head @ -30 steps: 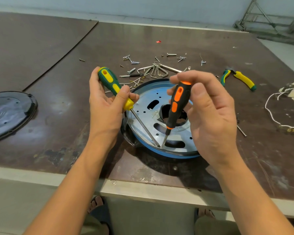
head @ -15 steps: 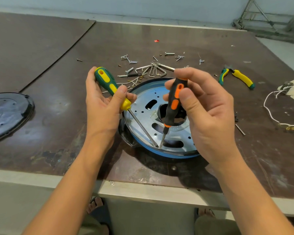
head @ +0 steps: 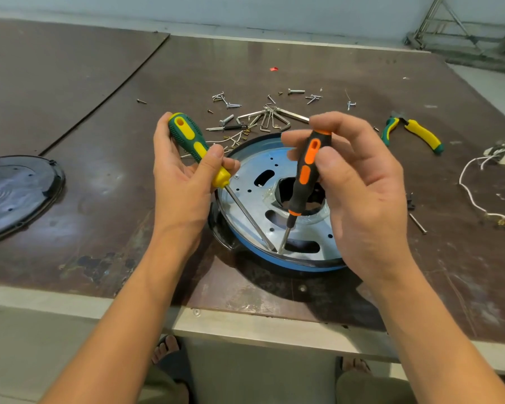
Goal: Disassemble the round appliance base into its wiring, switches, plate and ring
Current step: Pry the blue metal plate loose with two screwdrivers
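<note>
Screws (head: 228, 104), wiring (head: 473, 196) and a black cover (head: 18, 193) already lie loose on the worktop (head: 333, 68), yet the plate (head: 245, 176) still sits in its blue ring (head: 274, 263) near the front edge, left hand (head: 184, 185) gripping the green screwdriver (head: 187, 135), right hand (head: 362, 196) the orange screwdriver (head: 307, 170), both tips at its rim.

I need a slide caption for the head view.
Left hand holds a green-yellow screwdriver, right hand a black-orange screwdriver, both tips at the near edge of the metal plate.
</note>
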Tool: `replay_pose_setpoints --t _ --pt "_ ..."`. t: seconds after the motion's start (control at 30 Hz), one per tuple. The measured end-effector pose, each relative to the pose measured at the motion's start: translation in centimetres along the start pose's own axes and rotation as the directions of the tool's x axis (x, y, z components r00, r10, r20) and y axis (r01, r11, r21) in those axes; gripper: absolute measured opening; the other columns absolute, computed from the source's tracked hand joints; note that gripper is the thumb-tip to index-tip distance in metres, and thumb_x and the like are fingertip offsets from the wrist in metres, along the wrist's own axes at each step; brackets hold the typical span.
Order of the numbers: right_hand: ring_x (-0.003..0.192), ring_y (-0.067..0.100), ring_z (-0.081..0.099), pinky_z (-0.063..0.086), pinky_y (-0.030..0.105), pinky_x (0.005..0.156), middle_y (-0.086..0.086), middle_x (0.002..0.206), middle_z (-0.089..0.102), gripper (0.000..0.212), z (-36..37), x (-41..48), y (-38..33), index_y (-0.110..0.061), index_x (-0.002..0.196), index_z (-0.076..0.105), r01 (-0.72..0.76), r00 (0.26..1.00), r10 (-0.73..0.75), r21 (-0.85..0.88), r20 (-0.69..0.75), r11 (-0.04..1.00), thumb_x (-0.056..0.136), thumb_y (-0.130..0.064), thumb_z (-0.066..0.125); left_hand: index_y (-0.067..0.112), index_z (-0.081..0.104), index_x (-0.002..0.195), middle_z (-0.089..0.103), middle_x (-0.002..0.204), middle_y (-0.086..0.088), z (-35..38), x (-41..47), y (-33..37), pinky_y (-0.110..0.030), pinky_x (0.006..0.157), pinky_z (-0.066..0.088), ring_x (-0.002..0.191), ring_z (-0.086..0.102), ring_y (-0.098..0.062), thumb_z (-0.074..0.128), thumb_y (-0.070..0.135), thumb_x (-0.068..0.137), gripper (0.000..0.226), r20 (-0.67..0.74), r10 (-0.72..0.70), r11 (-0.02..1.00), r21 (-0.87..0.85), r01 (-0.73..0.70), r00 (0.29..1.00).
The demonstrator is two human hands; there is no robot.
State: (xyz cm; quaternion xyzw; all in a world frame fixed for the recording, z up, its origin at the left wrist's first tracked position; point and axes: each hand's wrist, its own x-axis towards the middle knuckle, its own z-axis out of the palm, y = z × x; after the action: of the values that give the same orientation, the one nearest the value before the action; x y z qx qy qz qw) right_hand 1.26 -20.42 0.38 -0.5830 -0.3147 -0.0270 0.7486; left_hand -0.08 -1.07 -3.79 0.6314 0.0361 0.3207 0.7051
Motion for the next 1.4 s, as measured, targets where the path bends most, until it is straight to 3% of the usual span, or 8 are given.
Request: replay_pose_setpoints --t 0.1,0.33,0.47,0.67,0.83,0.93,1.13,1.4 --pt "0.09 0.012 0.058 0.051 0.02 0.079 0.009 0.102 0.061 0.031 -0.05 0.05 0.21 -0.011 0.118 0.059 0.062 0.998 -0.062 -0.062 -0.007 0.996 0.092 0.0 0.07 0.015 0.018 0.157 0.039 0.152 -0.003 -0.07 0.01 0.0 -0.034 0.085 0.059 0.082 0.073 -0.023 0.059 0.004 0.099 0.072 -0.001 0.01 1.0 -0.001 -0.01 1.0" --pt "0.098 0.024 0.069 0.056 0.034 0.084 0.014 0.114 0.071 0.034 -0.36 -0.11 0.32 -0.007 0.126 0.058 -0.018 1.0 0.018 0.042 -0.008 0.999 0.097 0.001 0.043 0.014 0.021 0.156 0.054 0.132 0.013 -0.03 0.08 -0.11 -0.037 0.085 0.06 0.08 0.072 -0.022 0.06 0.003 0.099 0.069 -0.004 0.001 1.0 -0.005 -0.001 1.0" --pt "0.082 0.007 0.058 0.055 0.025 0.071 -0.002 0.095 0.061 0.021 -0.04 -0.02 0.18 -0.012 0.117 0.064 0.059 0.997 -0.06 -0.023 -0.041 0.998 0.097 -0.009 0.066 0.012 0.02 0.156 0.041 0.147 -0.003 -0.04 0.07 0.0 -0.034 0.084 0.059 0.079 0.071 -0.022 0.059 0.001 0.099 0.069 0.002 0.002 1.0 -0.009 -0.002 1.0" --pt "0.1 0.024 0.069 0.054 0.033 0.086 0.009 0.109 0.072 0.03 -0.37 -0.16 0.34 -0.006 0.128 0.06 0.0 1.0 0.001 0.049 -0.023 0.999 0.104 -0.006 0.043 0.013 0.018 0.157 0.048 0.136 0.01 0.01 0.11 0.06 -0.036 0.084 0.06 0.08 0.072 -0.021 0.059 0.003 0.099 0.071 -0.003 -0.004 1.0 0.006 0.004 1.0" --pt "0.088 0.006 0.058 0.051 0.02 0.078 -0.002 0.095 0.06 0.027 0.11 -0.02 0.17 -0.011 0.123 0.06 0.096 0.995 -0.096 -0.067 0.001 0.993 0.097 -0.007 0.066 0.013 0.018 0.157 0.047 0.142 0.008 -0.12 0.12 -0.09 -0.034 0.083 0.059 0.08 0.073 -0.022 0.059 0.003 0.099 0.071 0.0 0.002 1.0 -0.002 -0.002 1.0" --pt "0.099 0.02 0.067 0.055 0.031 0.084 0.007 0.108 0.068 0.029 -0.27 -0.25 0.36 -0.009 0.13 0.058 0.062 0.997 -0.059 -0.048 0.055 0.997 0.102 -0.002 0.053 0.013 0.019 0.157 0.057 0.128 0.022 -0.13 0.23 -0.33 -0.037 0.084 0.06 0.081 0.073 -0.022 0.06 0.004 0.099 0.072 0.006 0.004 1.0 0.007 -0.004 1.0" --pt "0.086 0.003 0.057 0.05 0.018 0.077 0.004 0.098 0.057 0.025 0.31 -0.17 -0.04 -0.013 0.12 0.058 0.113 0.992 -0.109 -0.06 0.069 0.992 0.097 -0.007 0.063 0.013 0.019 0.156 0.041 0.148 -0.005 -0.12 0.25 -0.4 -0.039 0.086 0.06 0.08 0.072 -0.019 0.06 0.003 0.099 0.071 0.009 0.009 1.0 -0.001 -0.009 1.0" --pt "0.089 0.019 0.06 0.054 0.029 0.074 0.008 0.099 0.062 0.018 -0.01 -0.32 -0.03 -0.011 0.12 0.06 0.076 0.994 -0.075 -0.004 0.078 0.997 0.104 -0.018 0.055 0.012 0.02 0.155 0.058 0.127 0.02 -0.26 0.42 -0.84 -0.04 0.086 0.06 0.078 0.072 -0.019 0.058 0.001 0.099 0.069 -0.003 0.014 1.0 0.023 -0.014 1.0"
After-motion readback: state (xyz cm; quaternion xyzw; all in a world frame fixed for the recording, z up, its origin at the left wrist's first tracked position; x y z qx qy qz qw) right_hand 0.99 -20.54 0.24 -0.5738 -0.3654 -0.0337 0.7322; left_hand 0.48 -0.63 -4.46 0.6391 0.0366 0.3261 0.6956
